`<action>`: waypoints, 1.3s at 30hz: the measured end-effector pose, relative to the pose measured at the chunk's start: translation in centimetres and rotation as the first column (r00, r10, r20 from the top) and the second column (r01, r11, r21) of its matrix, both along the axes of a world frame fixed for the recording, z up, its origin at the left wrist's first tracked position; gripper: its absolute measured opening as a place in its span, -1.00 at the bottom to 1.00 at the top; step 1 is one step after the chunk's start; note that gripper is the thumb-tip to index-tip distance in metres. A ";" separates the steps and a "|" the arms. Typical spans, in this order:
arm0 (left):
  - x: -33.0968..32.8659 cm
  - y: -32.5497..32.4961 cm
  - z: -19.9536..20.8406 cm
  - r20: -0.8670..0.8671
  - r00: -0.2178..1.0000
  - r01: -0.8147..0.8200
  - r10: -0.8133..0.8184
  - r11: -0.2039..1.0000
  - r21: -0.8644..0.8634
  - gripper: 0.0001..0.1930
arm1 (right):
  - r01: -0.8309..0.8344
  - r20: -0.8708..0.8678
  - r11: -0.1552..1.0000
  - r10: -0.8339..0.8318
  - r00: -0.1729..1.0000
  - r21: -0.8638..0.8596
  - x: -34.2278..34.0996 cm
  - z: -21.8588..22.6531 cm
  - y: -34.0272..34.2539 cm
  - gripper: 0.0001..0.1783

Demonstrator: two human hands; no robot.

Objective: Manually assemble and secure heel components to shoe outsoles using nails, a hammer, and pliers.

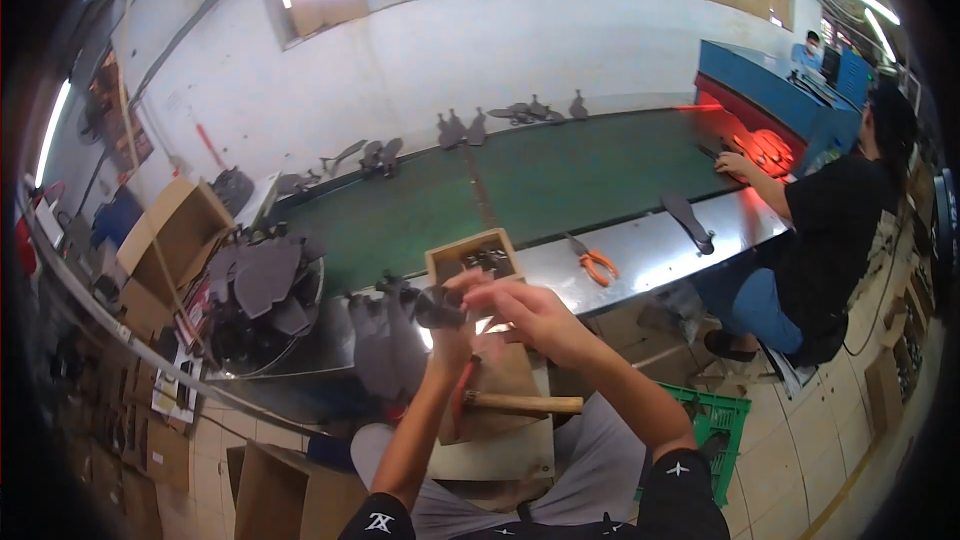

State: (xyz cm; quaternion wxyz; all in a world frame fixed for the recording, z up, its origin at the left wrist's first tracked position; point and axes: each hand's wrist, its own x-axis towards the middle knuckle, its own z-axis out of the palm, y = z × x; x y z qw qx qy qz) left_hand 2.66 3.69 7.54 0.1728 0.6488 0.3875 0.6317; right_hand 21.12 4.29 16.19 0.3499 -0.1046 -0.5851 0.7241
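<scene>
My left hand (456,332) is closed round a dark, sole-shaped piece (436,308), partly hidden by the fingers. Close beside it, my right hand (530,318) has its fingers drawn together toward the piece. Motion blurs the fingertips, and what they pinch is too small to make out. Below both hands, a hammer (530,403) with a wooden handle and a red part near its head lies across a brown block (505,376). Just beyond the hands stands a wooden box (507,240) of small metal parts. Several grey sole-shaped pieces (378,355) lie to the left of my hands.
Orange-handled pliers (598,266) and one grey sole (686,223) lie on the metal table edge (640,258). Beyond runs a green conveyor belt (580,165). A heap of grey pieces (268,275) sits left. At right, a co-worker (835,210) reaches toward red-lit pieces. A green crate (735,440) stands below.
</scene>
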 end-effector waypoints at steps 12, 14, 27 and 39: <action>-3.7 -11.0 2.6 0.342 0.897 -0.207 0.279 0.950 -0.233 -0.57 | -0.134 0.655 0.664 -0.647 0.391 0.736 8.0 -13.5 -8.9 -0.09; -2.3 -9.6 -0.4 0.328 0.922 -0.089 0.206 0.937 -0.337 -0.66 | -0.061 0.616 0.644 -0.694 0.372 0.762 11.5 -14.3 -9.8 -0.41; -4.5 9.2 -3.7 -0.438 0.876 -0.276 0.203 0.955 -0.108 -0.81 | 0.690 0.744 0.723 -0.456 0.489 -0.010 12.3 -18.7 -23.9 -0.71; -5.9 15.6 -3.6 -0.634 0.767 -0.389 0.099 0.857 -0.337 -0.75 | 0.687 0.280 0.713 -0.694 0.664 0.141 9.5 -17.3 -13.9 -0.71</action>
